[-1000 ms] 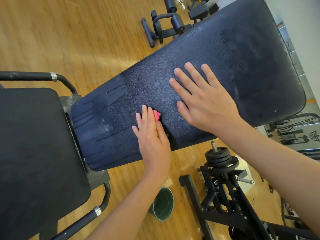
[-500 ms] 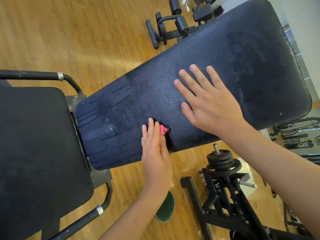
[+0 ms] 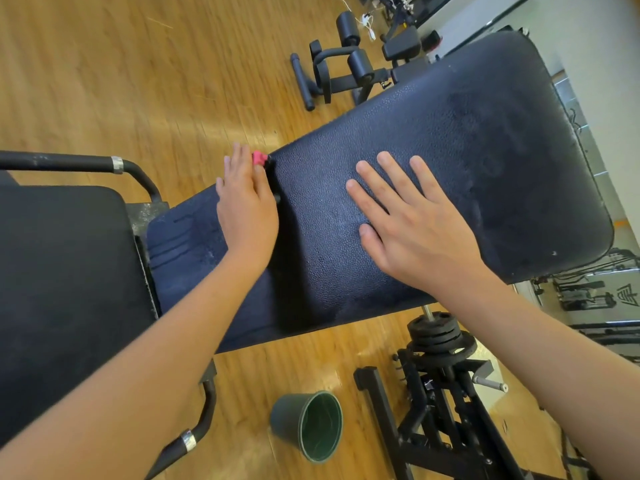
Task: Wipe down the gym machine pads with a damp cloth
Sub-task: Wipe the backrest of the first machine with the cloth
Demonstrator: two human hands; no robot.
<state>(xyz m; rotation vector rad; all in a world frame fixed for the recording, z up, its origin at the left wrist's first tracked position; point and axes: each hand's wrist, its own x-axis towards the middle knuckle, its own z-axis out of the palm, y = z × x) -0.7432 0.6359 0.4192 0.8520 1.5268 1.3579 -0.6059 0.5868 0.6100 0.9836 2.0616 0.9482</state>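
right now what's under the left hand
A pink cloth pokes out from under the left hand at the far edge of the bench pad. The hand hides the rest.

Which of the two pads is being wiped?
The long back pad, not the seat pad: the left hand presses the pink cloth at its far edge and the right hand lies flat on it.

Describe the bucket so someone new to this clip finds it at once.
Start at the long dark bench pad crossing the frame. On the wooden floor below it, left of the stacked weight plates, sits a bucket. It is the only green thing there.
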